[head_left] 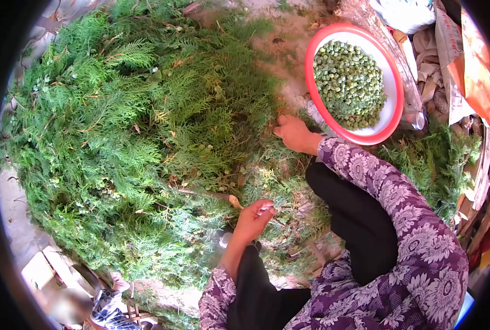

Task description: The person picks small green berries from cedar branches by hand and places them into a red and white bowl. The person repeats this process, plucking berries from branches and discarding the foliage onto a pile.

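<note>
A large heap of green conifer branches point(195, 121) spreads in front of me. My left hand point(251, 223) is above the near edge of the heap, its fingers closed in a pinch with something small and pale at the tips that I cannot make out. A cut branch end point(235, 202) lies just beside it. My right hand point(296, 133) is low at the heap's right edge, fingers curled down at the foliage; what they hold, if anything, is hidden. Just beyond my right wrist sits a red-rimmed white basin point(397, 104) with many small green cones point(349, 82) in it.
Another person point(110, 308) sits at the lower left, near the heap. A log point(374, 27) lies behind the basin. Sacks point(448, 60) and wood pieces point(482, 181) line the right side. More cut greenery point(429, 165) lies beside my right arm.
</note>
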A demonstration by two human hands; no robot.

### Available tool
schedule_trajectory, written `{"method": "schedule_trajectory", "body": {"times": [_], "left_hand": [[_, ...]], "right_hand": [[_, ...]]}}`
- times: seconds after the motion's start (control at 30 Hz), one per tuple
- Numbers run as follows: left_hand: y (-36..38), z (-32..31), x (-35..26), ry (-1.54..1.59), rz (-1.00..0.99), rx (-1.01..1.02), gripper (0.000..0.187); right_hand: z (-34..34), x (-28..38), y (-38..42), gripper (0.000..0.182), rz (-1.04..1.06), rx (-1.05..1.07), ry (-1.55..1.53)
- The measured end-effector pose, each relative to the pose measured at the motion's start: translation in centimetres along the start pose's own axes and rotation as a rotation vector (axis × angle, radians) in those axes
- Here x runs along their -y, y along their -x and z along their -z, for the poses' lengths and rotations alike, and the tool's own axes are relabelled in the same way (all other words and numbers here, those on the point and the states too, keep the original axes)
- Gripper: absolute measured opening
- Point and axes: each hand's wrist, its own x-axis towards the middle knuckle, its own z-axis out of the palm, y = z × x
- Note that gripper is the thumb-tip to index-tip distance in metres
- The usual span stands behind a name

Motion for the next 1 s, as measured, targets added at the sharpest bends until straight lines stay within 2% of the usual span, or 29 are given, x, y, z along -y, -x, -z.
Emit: {"method": "schedule_trajectory", "body": {"times": [0.1,0.17,0.3,0.37,0.4,0.47,0.6,0.67,0.7,0.77,0.93,1.0], "left_hand": [[-0.1,0.0,0.1,-0.013,0.004,-0.006,0.030],[-0.2,0.0,-0.1,-0.026,0.007,-0.006,0.030],[-0.4,-0.2,-0.2,-0.014,0.016,-0.002,0.029],[-0.4,-0.2,-0.2,-0.014,0.022,-0.001,0.029],[-0.5,-0.2,-0.2,-0.011,0.023,-0.001,0.030],[-0.6,-0.4,-0.2,-0.009,0.016,-0.014,0.029],[-0.8,-0.5,0.0,-0.028,-0.019,-0.023,0.029],[-0.8,-0.5,0.1,-0.033,-0.019,-0.025,0.029],[-0.8,-0.5,0.1,-0.037,-0.022,-0.030,0.029],[-0.7,-0.5,-0.1,-0.035,-0.023,-0.027,0.029],[-1.0,-0.7,0.5,-0.015,-0.023,-0.020,0.029],[-1.0,-0.7,0.4,-0.034,-0.031,-0.014,0.028]], "right_hand": [[0.0,-0.5,1.5,0.018,0.016,0.051,0.013],[0.5,-0.5,2.5,0.017,-0.064,0.065,-0.212],[-0.3,-1.5,3.5,0.016,-0.063,0.130,-0.225],[-1.0,-1.6,3.9,0.014,-0.044,0.262,-0.306],[-1.2,-1.6,4.4,0.014,-0.045,0.261,-0.306],[-0.9,-0.9,5.6,0.014,0.093,0.229,-0.237],[-0.8,-0.7,5.9,0.016,0.190,0.252,-0.174],[0.2,-1.1,4.3,0.018,-0.083,0.332,-0.481],[0.4,-1.7,3.8,0.018,-0.084,0.331,-0.482],[0.5,-2.7,3.1,0.017,-0.230,0.110,-0.410],[0.0,-1.9,2.2,0.022,-0.140,0.080,-0.292],[0.0,-0.7,2.1,0.023,-0.071,0.182,0.013]]}}
